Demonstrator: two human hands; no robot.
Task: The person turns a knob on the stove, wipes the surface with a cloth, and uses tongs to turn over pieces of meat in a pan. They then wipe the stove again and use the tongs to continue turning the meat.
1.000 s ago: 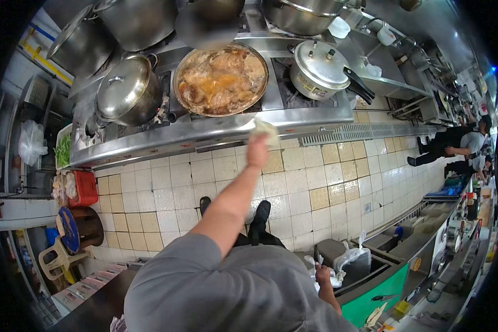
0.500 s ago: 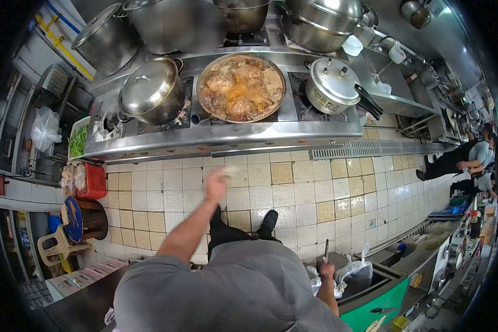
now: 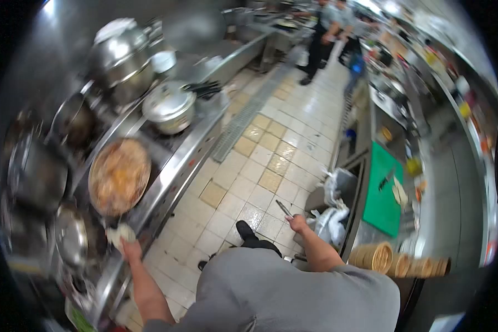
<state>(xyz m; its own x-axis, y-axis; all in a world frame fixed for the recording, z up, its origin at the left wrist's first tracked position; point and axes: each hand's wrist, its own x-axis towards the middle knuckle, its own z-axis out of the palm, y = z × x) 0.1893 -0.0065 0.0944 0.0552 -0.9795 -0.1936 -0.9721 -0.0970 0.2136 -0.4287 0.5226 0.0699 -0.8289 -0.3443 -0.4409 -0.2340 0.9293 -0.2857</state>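
Note:
My left hand [image 3: 130, 250] is closed on a crumpled whitish cloth [image 3: 118, 234] at the stove's front edge, beside a lidded steel pot [image 3: 72, 233]. Just beyond it, a wide pan [image 3: 119, 178] holds a brown stew with orange patches. My right hand [image 3: 297, 223] grips a slim metal utensil [image 3: 283, 208] that points up and away over the tiled floor; its exact kind is unclear. White plastic bags [image 3: 331, 224] hang close to the right hand, by the counter.
A pressure cooker [image 3: 170, 108] with a black handle stands farther along the stove. On the right counter lie a green cutting board [image 3: 383, 191] with a knife [image 3: 386, 179], and bamboo steamers [image 3: 377, 257]. People [image 3: 321, 39] stand far down the aisle.
The view has swung to the right, bringing the counter into sight. My left hand has gone from over the floor to the stove edge with the cloth. The right hand keeps its utensil.

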